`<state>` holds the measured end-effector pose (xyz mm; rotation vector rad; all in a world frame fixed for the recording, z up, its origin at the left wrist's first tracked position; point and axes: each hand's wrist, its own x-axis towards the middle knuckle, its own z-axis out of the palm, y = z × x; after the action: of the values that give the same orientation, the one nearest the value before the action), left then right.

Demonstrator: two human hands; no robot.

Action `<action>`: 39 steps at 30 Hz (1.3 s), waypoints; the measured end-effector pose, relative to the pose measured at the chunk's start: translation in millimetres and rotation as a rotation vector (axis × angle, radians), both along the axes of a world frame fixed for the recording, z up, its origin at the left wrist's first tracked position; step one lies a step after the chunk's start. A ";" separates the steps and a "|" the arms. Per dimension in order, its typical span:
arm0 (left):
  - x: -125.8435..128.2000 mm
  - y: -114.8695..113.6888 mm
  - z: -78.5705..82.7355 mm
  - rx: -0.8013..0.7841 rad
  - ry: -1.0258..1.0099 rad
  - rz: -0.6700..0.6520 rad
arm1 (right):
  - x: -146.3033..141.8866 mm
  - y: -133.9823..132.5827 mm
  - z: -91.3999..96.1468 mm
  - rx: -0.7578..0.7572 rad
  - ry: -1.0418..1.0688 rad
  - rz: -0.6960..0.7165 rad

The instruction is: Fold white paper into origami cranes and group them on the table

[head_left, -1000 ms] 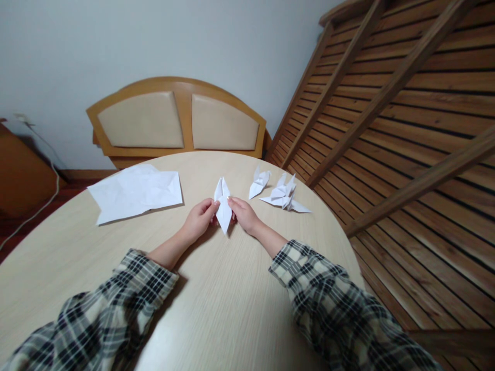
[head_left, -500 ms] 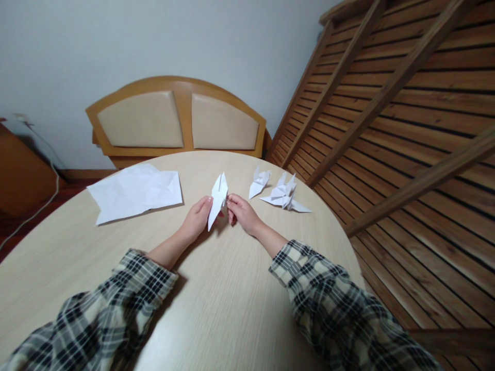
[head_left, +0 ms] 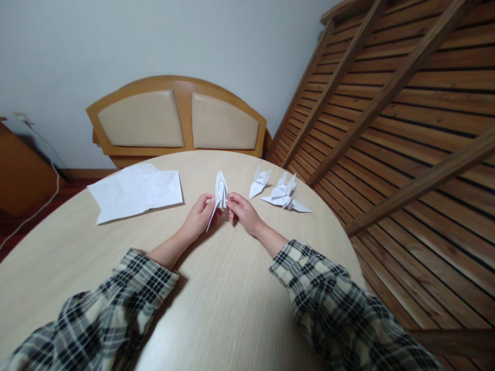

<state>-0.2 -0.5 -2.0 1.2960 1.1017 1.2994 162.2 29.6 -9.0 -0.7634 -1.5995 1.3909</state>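
A piece of folded white paper (head_left: pixel 220 189), narrow and pointed at its top, is held between my two hands above the table. My left hand (head_left: pixel 198 216) pinches its left side, thumb on top, and one long flap hangs down beside the thumb. On the paper's right edge my right hand (head_left: pixel 243 212) is closed, thumb and forefinger gripping it; its other fingers curl underneath. To the right of my hands lie folded paper cranes: a small one (head_left: pixel 260 181) and a cluster (head_left: pixel 284 193) with spread points.
Creased white sheets (head_left: pixel 137 193) lie at the left of the round wooden table (head_left: pixel 216 299). Behind its far edge stands a headboard (head_left: pixel 187 118) with cream panels. A slatted wooden frame (head_left: pixel 402 129) leans along the right side.
The folded paper has turned and opened between my hands: its broad flat face now shows as separate upright layers, with one flap angled to the lower left. My hands have barely shifted.
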 end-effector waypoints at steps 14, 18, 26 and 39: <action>-1.4 2.3 -3.5 -0.028 -0.052 -0.084 | -1.1 -3.7 4.1 0.046 -0.040 -0.052; -1.8 -0.8 -0.4 0.018 0.050 -0.101 | -2.1 -3.0 3.2 0.055 -0.024 -0.068; -0.8 -1.0 4.5 0.097 0.144 -0.058 | -3.0 -2.2 4.2 0.020 -0.034 -0.088; 0.2 -0.8 3.9 0.157 0.179 -0.105 | -2.5 -0.8 0.6 0.028 -0.008 -0.074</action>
<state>0.0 -1.3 1.9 1.5914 1.0543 1.2290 159.8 28.8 -8.4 -0.8046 -1.5778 1.3116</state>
